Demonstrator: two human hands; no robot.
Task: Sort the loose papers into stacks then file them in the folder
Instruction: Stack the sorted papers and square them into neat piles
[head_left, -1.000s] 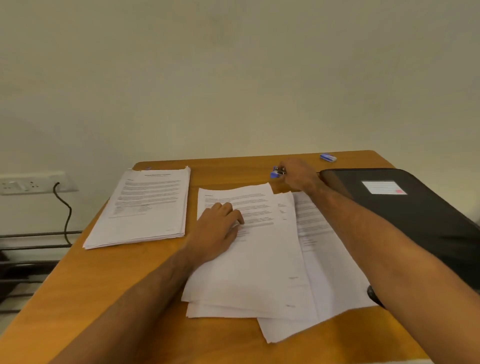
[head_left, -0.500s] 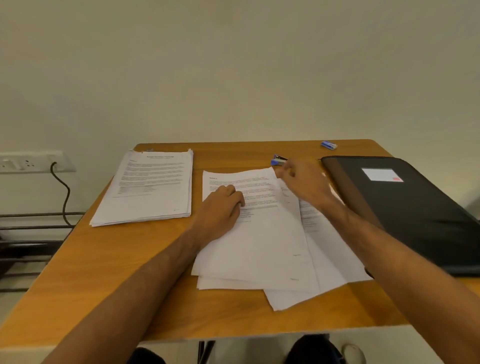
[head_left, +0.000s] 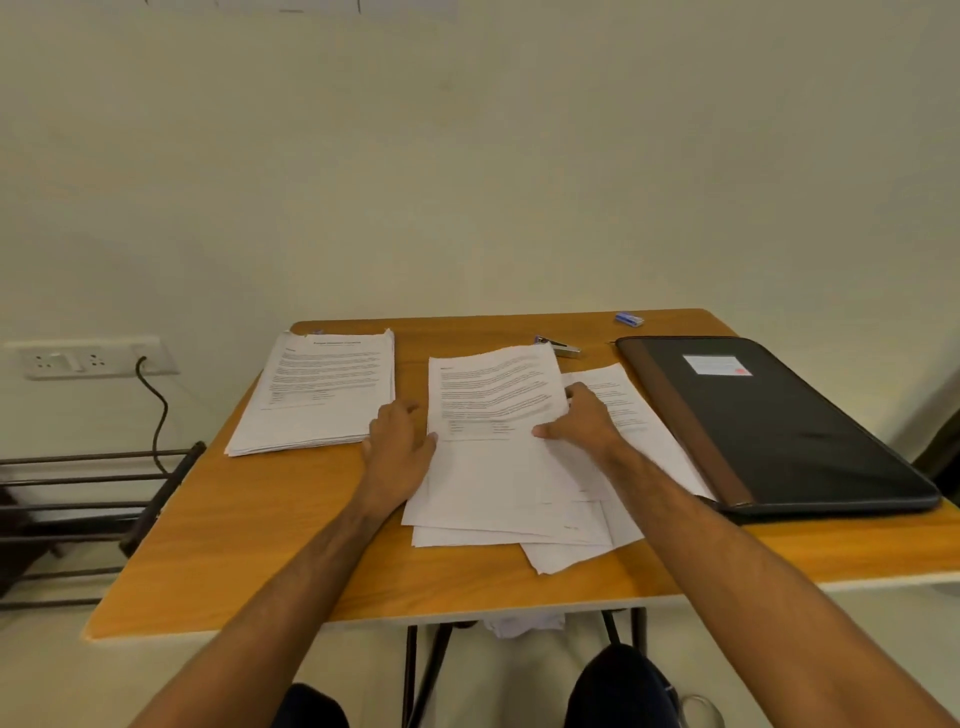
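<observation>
While the loose papers (head_left: 511, 488) lay fanned out at the middle of the wooden table (head_left: 260, 525), both hands gripped the top sheet (head_left: 496, 395) by its side edges, its far end lifted and curling. The left hand (head_left: 397, 449) held the sheet's left edge, fingers curled narrow around it; the right hand (head_left: 584, 421) pinched the right edge between thumb and fingers. A neat stack (head_left: 319, 395) sat to the left, apart from the pile. The black folder (head_left: 779, 421) lay closed at the right, and a small stapler (head_left: 558, 347) rested just beyond the papers
</observation>
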